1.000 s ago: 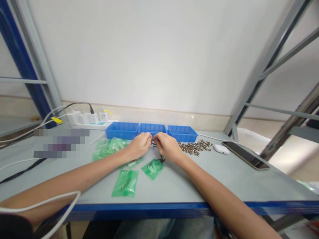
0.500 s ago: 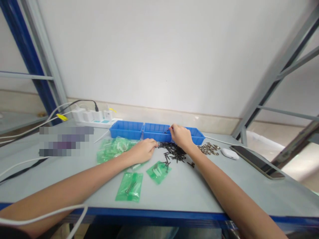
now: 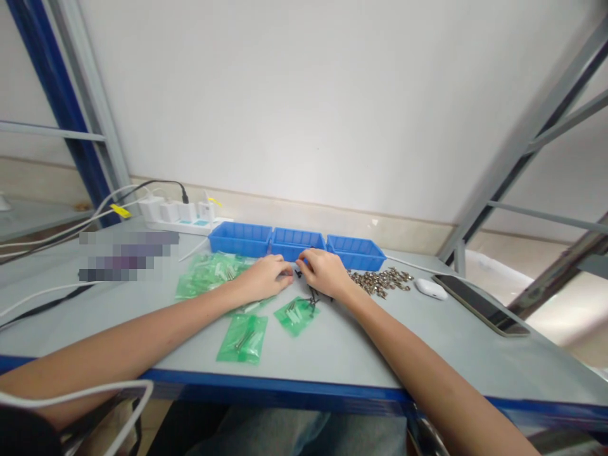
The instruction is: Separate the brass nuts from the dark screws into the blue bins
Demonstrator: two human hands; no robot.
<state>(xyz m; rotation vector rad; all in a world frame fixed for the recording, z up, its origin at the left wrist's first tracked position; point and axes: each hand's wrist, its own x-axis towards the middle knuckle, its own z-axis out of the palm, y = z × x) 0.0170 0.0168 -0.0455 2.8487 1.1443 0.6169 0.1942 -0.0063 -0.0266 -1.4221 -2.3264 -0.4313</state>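
My left hand [image 3: 266,278] rests on the table beside the green bags, its fingers curled in; what they hold, if anything, is hidden. Close to it, my right hand [image 3: 325,272] bends its fingers together in front of the middle blue bin [image 3: 280,250]. Whatever lies between its fingertips is too small to make out. Black screws [image 3: 312,296] show below and beside the right hand, which hides most of their pile. A pile of green plastic bags [image 3: 194,278] lies behind my left wrist. Two more green bags, one nearer [image 3: 242,339] and one by the screws [image 3: 294,316], hold small screws and pale pieces.
Blue bins stand left [image 3: 240,240] and right [image 3: 356,253] of the middle one. Shiny metal pieces [image 3: 384,282] are heaped right of my hand, near a white case [image 3: 431,289] and a phone [image 3: 479,305]. A power strip [image 3: 180,218] with cables sits back left.
My right hand has come down and left from the middle bin toward my left hand, covering the black screws. My left fingers are more curled. The view has shifted slightly.
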